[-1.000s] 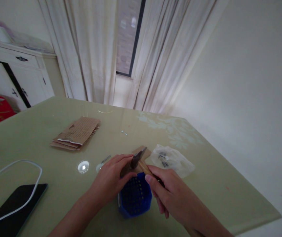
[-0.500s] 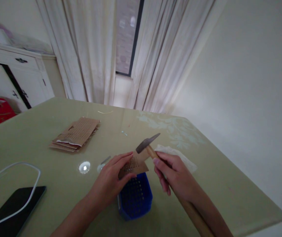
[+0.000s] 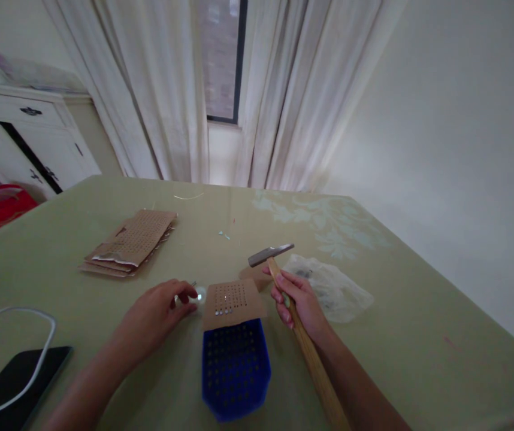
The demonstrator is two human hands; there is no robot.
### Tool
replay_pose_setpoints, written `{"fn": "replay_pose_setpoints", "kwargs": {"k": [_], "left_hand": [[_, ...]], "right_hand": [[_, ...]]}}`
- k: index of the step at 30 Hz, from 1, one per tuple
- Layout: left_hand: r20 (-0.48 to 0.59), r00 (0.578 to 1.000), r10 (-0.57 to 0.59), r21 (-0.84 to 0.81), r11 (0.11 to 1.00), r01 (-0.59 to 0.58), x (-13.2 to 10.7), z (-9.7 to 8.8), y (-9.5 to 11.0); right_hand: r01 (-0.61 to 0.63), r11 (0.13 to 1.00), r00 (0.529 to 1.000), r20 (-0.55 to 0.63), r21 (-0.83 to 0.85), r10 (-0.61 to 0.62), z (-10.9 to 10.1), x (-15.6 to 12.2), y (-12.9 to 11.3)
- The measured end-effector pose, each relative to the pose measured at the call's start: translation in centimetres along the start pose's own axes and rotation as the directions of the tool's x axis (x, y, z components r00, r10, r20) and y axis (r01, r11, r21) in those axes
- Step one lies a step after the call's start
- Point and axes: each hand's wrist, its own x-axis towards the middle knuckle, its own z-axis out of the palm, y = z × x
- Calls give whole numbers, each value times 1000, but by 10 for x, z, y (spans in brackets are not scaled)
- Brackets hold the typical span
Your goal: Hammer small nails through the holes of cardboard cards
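Two grips in view. Right grip (image 3: 296, 299) closed round hammer (image 3: 310, 356) shaft, head up just beyond card (image 3: 233, 302). Card lies atop blue block (image 3: 236, 365) on counter (image 3: 419, 335). Left grip (image 3: 156, 311): fingers curled, tips at small shiny item (image 3: 199, 294) left of card; hold not discernible.

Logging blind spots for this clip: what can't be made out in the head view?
Head view only:
What the left hand fingertips touch: too small, lost in glare.
Plastic bag contents: blurred through the film.
Hammer handle end, held by the right hand: cut off by the bottom edge.
Phone: cut off at the bottom-left corner.
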Motion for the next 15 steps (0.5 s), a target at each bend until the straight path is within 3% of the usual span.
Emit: {"fn": "replay_pose_setpoints", "kwargs": {"k": [5,11,15], "left_hand": [[109,994,-13,117,993,0,-2,11,-4],[31,999,36,308,950,-44,0,15,-13],[19,996,85,352,932,-87,-3,22,-18]], "right_hand": [[-27,999,999,30,40,26,6,-4,-1],[-14,999,1000,23,47,13,9,-5,0],[-8,999,1000,7,36,8,8,-4,1]]}}
